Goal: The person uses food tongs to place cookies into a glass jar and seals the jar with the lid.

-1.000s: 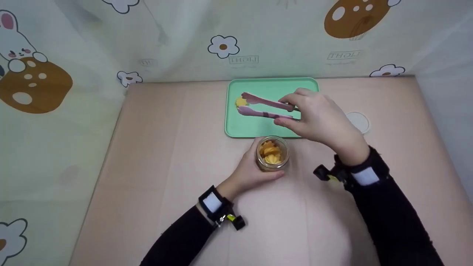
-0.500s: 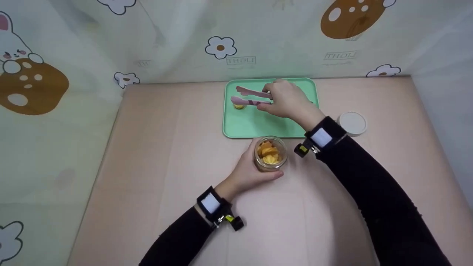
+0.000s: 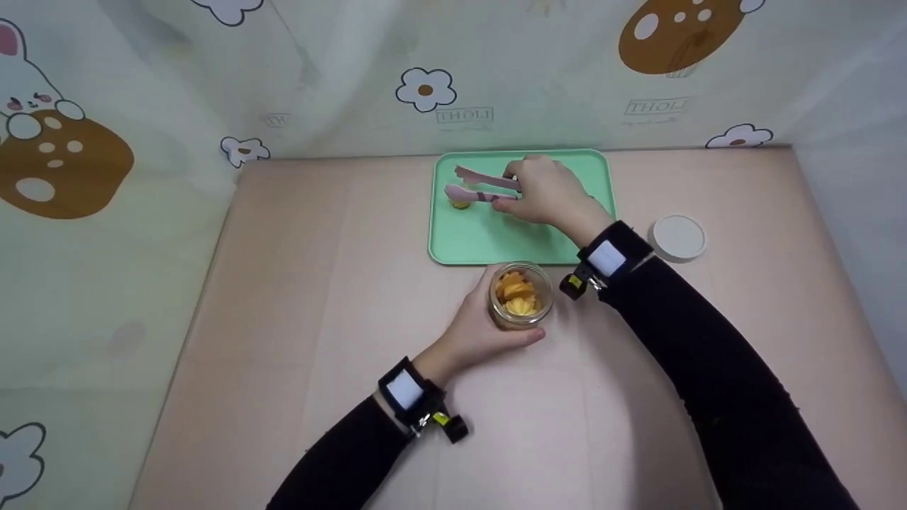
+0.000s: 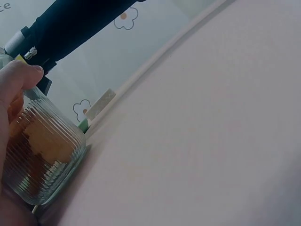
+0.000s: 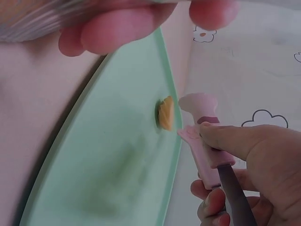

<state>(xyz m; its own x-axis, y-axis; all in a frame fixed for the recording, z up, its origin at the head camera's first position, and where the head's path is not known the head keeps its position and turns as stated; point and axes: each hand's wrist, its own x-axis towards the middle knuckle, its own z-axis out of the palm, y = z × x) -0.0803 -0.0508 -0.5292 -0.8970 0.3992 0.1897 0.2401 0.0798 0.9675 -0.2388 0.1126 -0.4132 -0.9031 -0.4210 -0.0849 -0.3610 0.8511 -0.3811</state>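
Note:
My left hand (image 3: 471, 329) holds a ribbed glass jar (image 4: 70, 136) upright on the table, thumb and fingers round its sides. Golden swirl-shaped cookies (image 3: 516, 287) lie inside it. Pink tongs (image 3: 485, 197) with dark metal at the back are in my right hand (image 3: 549, 190), the thumb on one arm and fingers on the other. The tongs' two arms stand apart over the green tray (image 3: 510, 244). One cookie (image 5: 165, 113) rests on the tray near its left end. From the head view the lower tong tip partly covers it; in the right wrist view nothing is between the tips.
A round white lid (image 3: 678, 237) lies on the table right of the tray, close to my right forearm. The jar stands just in front of the tray's near edge. A patterned curtain (image 3: 340, 85) hangs along the table's back and left edges.
The right hand and tongs have moved away from me, lower over the tray and a little left, then almost stopped. The cookie now lies on the tray below the tips. The left hand stays put.

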